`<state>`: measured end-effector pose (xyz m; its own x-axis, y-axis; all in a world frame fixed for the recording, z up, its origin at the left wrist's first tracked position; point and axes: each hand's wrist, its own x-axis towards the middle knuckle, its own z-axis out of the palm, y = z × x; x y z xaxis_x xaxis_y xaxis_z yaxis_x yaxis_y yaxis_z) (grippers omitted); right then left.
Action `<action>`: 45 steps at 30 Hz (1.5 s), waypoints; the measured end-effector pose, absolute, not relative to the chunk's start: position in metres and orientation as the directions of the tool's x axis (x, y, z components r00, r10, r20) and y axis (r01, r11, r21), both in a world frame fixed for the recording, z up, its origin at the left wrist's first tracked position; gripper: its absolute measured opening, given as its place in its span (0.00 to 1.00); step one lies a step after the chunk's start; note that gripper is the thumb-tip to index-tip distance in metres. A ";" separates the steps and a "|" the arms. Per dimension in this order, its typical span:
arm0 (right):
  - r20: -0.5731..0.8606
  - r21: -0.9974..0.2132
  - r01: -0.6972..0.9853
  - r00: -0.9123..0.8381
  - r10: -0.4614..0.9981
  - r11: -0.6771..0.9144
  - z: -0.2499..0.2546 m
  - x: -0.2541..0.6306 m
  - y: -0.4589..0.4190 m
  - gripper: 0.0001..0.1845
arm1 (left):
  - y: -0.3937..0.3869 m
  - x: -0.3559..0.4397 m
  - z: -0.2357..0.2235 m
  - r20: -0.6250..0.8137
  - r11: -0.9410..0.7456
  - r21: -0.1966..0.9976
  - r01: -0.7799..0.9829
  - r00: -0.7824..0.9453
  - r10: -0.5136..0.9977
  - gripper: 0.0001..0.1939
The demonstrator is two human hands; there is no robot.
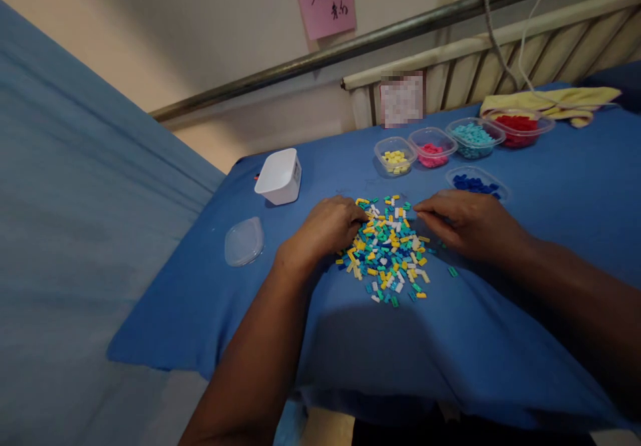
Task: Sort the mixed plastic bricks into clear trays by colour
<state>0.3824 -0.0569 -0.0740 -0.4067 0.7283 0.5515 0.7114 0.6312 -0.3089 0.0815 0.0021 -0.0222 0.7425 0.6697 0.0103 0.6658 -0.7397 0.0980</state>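
A loose pile of small plastic building bricks (pixel 393 249) in white, yellow, green and blue lies on the blue cloth. At its upper left edge my left hand (pixel 330 224) rests with fingers curled down among the bricks. The fingertips are partly hidden, and whatever they grip does not show. On the right side of the pile, my right hand (pixel 465 222) points left with thumb and fingers drawn together close to the outermost bricks. Anything between those fingertips is too small to make out. One green brick (pixel 453 272) lies apart, below my right hand.
Behind the pile stand clear tubs of yellow (pixel 395 159), pink (pixel 433 155), light blue (pixel 475 136) and red pieces (pixel 518 125). Dark blue pieces (pixel 475 185) fill a clear lid or tray. At left are a white container (pixel 278 177) and a clear lid (pixel 244 242).
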 end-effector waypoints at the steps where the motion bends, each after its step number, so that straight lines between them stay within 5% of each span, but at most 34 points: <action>1: 0.549 -0.312 0.707 -0.411 0.728 0.634 -0.074 0.381 -0.057 0.12 | 0.002 0.082 -0.022 0.011 -0.748 0.099 0.656 0.751 0.660 0.18; 18: 0.513 -0.359 0.649 -0.463 0.723 0.671 -0.073 0.373 -0.064 0.11 | -0.002 0.087 -0.023 -0.014 -0.606 0.207 0.768 0.621 0.783 0.13; 22: 0.515 -0.373 0.623 -0.477 0.712 0.688 -0.073 0.368 -0.066 0.11 | 0.003 0.077 -0.028 0.067 -0.511 0.369 0.777 0.526 0.848 0.12; 24: 0.523 -0.382 0.612 -0.475 0.708 0.692 -0.072 0.366 -0.066 0.11 | 0.003 0.075 -0.026 0.104 -0.406 0.548 0.731 0.422 0.901 0.10; 27: 0.560 -0.457 0.576 -0.406 0.722 0.678 -0.069 0.360 -0.068 0.11 | -0.005 0.082 -0.020 0.049 -0.188 0.854 0.485 0.285 0.957 0.10; 29: 0.587 -0.523 0.532 -0.341 0.734 0.666 -0.066 0.356 -0.070 0.18 | -0.015 0.094 -0.016 -0.038 -0.055 0.950 0.307 0.289 0.957 0.13; 32: 0.611 -0.561 0.469 -0.322 0.723 0.682 -0.062 0.349 -0.074 0.24 | -0.031 0.115 -0.015 -0.119 0.064 0.986 0.156 0.373 0.920 0.16; 38: 0.636 -0.572 0.459 -0.274 0.721 0.680 -0.059 0.346 -0.077 0.11 | -0.040 0.133 -0.027 -0.167 0.186 0.982 -0.006 0.417 0.894 0.20; 45: 0.635 -0.609 0.389 -0.284 0.719 0.691 -0.060 0.344 -0.078 0.06 | -0.039 0.122 -0.028 -0.180 0.191 0.981 0.026 0.476 0.861 0.21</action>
